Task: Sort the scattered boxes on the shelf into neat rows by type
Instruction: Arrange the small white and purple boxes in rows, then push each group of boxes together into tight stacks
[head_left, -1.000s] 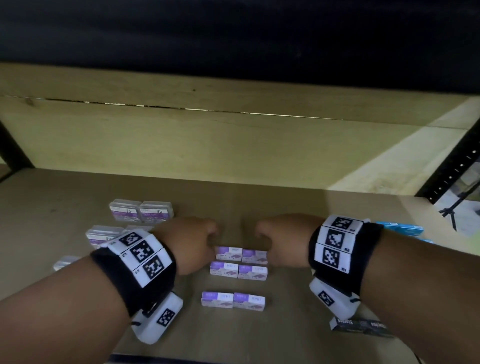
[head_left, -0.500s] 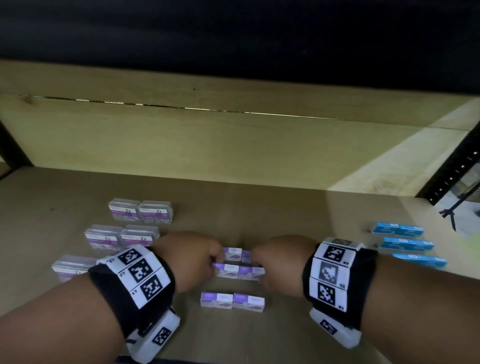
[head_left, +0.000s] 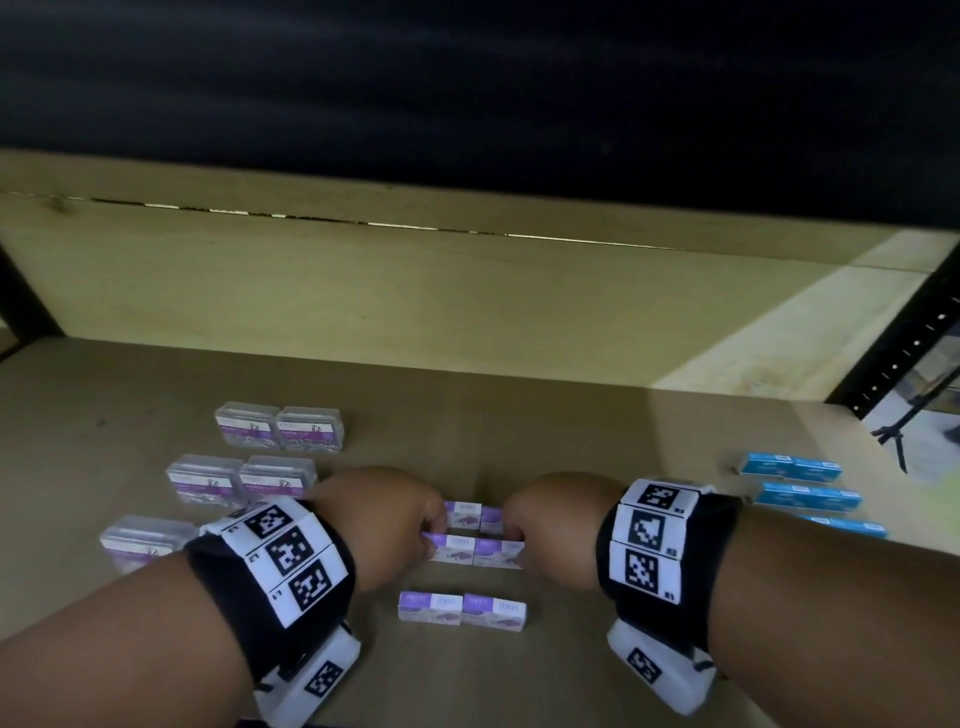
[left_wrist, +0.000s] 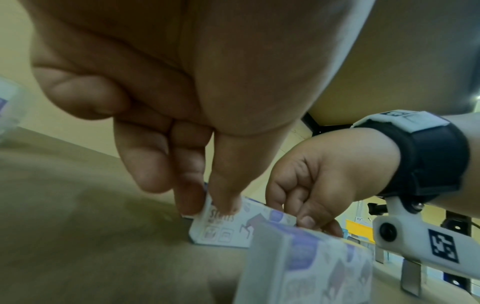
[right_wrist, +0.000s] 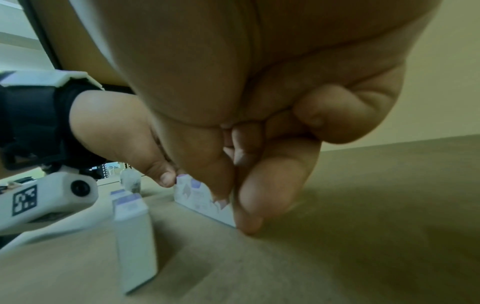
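Three rows of two small purple-and-white boxes lie mid-shelf: a back pair (head_left: 470, 514), a middle pair (head_left: 475, 552) and a front pair (head_left: 462, 610). My left hand (head_left: 431, 538) pinches the left end of the middle pair between thumb and forefinger; in the left wrist view it (left_wrist: 207, 207) grips that box (left_wrist: 228, 228). My right hand (head_left: 511, 535) pinches the right end of the same pair; in the right wrist view it (right_wrist: 233, 205) grips the box (right_wrist: 200, 199). The hands hide part of the back pair.
Clear plastic clip boxes (head_left: 280, 428) sit in paired rows at the left, the nearest partly behind my left wrist. Three blue boxes (head_left: 792, 465) lie in a column at the right. The shelf's back wall (head_left: 415, 301) and a black upright post (head_left: 914, 343) bound the space.
Both hands have drawn back toward me from the back purple pair to the middle pair and now pinch its two ends. The blue boxes at the right have come into view.
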